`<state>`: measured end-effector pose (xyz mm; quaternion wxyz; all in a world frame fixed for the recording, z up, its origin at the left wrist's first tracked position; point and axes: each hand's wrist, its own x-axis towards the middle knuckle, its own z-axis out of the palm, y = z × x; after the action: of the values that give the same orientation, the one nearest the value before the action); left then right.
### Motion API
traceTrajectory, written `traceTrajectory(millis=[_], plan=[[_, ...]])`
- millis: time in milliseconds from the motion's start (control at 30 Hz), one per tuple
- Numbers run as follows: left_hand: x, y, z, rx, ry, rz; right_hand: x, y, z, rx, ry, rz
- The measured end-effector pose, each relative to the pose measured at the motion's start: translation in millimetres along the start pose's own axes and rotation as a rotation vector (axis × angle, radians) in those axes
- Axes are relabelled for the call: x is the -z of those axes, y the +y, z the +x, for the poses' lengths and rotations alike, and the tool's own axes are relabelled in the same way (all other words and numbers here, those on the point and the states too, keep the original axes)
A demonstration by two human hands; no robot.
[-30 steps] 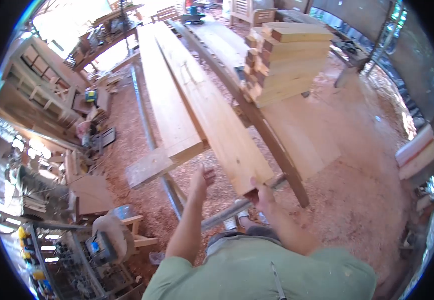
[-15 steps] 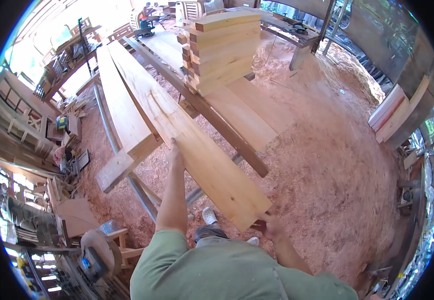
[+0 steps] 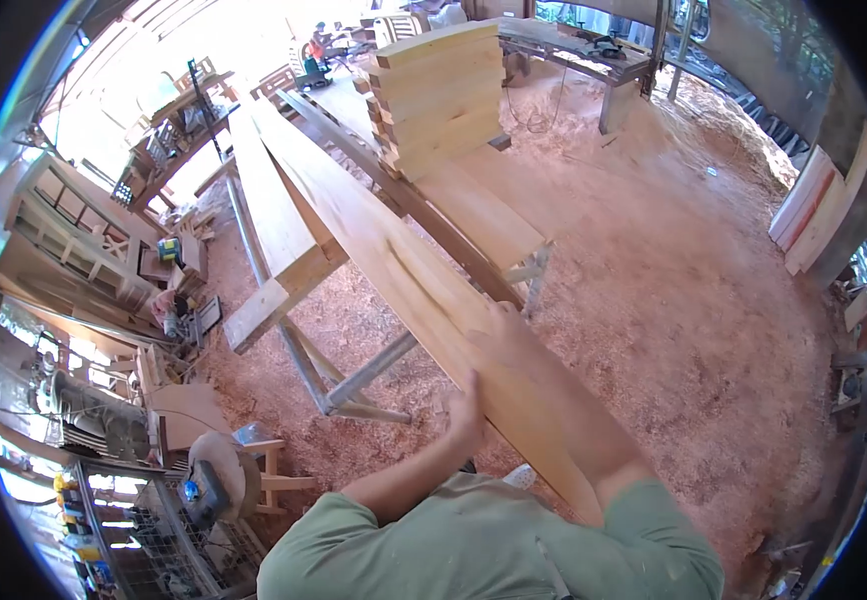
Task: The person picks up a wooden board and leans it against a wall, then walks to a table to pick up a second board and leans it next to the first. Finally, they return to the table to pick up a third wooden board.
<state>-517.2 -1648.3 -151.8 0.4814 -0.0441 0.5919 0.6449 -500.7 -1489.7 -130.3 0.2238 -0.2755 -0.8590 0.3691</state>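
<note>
A long pale wooden plank runs from the far workbench down to my body, its near end by my right side. My left hand is closed on the plank's left edge close to my chest. My right forearm lies along the top of the plank, and my right hand grips its right edge further up. The plank's far part rests beside a thicker beam on a metal trestle.
A tall stack of cut boards stands on a bench behind the plank. Sawdust covers the floor. A bench machine sits at lower left, furniture frames at left, leaning boards at right. A person works far off.
The plank has slid toward me, so its near end is now beside my body. My right hand left the plank's end and reached over its top; my left hand shifted nearer along the left edge.
</note>
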Motion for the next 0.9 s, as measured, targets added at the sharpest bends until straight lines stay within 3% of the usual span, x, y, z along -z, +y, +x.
traceTrajectory(millis=[67, 100, 133, 167, 233, 267, 300, 400, 433, 467, 533, 600, 633, 700, 733, 800, 867, 900], plan=[[7.3, -17.7, -24.4, 0.194, -0.237, -0.055, -7.8, -2.2, 31.4, -0.068, -0.016, -0.119], [9.0, -19.6, -33.8, 0.264, -0.368, -0.103, -2.7, -6.2, 46.6, -0.259, -0.11, 0.035], [11.8, -17.2, -38.3, 0.26, -0.364, -0.108, 1.1, -10.0, 56.4, -0.452, -0.207, 0.185], [10.9, -8.2, -46.4, 0.375, -0.446, -0.052, 6.2, -13.6, 53.1, -0.447, -0.212, 0.181], [17.0, -1.7, -45.3, 0.497, -0.525, -0.013, 13.2, -23.9, 26.0, -0.498, -0.409, 1.282], [19.3, -1.1, -37.2, 0.458, -0.395, -0.034, 13.2, -28.9, 23.1, -0.507, -0.413, 1.269], [18.7, -1.1, -25.5, 0.421, -0.271, -0.057, 16.2, -32.7, 23.0, -0.519, -0.435, 1.028], [63.5, 5.9, 71.5, 0.032, -0.053, -0.303, 17.5, -39.5, 26.5, -0.523, -0.482, 0.318], [76.7, 46.3, 88.3, -0.034, 0.07, -0.108, 14.9, -37.9, 23.6, -0.519, -0.488, 0.09], [88.9, 69.0, 121.0, -0.129, 0.125, -0.201, 5.6, -18.6, 12.5, -0.536, -0.483, 0.082], [96.1, 137.2, 150.9, -0.17, 0.034, -0.239, -9.8, 33.6, -21.4, -0.512, -0.489, 0.206], [131.7, 172.2, 213.7, -0.232, -0.076, -0.072, 15.5, 11.9, -45.4, -0.662, -0.484, 0.159], [119.0, 198.6, 213.8, -0.278, -0.128, -0.131, 25.6, 2.6, -55.1, -0.781, -0.483, 0.12], [125.7, 222.6, 246.9, -0.24, -0.139, -0.131, 36.3, 12.6, -92.6, -0.808, -0.397, 0.177], [127.6, 226.2, 260.3, -0.245, -0.345, -0.246, 42.1, 19.9, -115.0, -0.799, -0.339, 0.229], [106.0, 224.0, 255.8, -0.31, -0.42, -0.241, 48.6, 54.4, -155.5, -0.834, -0.357, 0.2], [85.3, 202.0, 239.9, -0.222, -0.317, -0.23, 61.0, 69.1, -182.2, -0.848, -0.39, 0.172], [85.9, 183.9, 232.5, -0.196, -0.41, -0.314, 69.3, 65.3, -188.7, -0.882, -0.383, 0.165]])
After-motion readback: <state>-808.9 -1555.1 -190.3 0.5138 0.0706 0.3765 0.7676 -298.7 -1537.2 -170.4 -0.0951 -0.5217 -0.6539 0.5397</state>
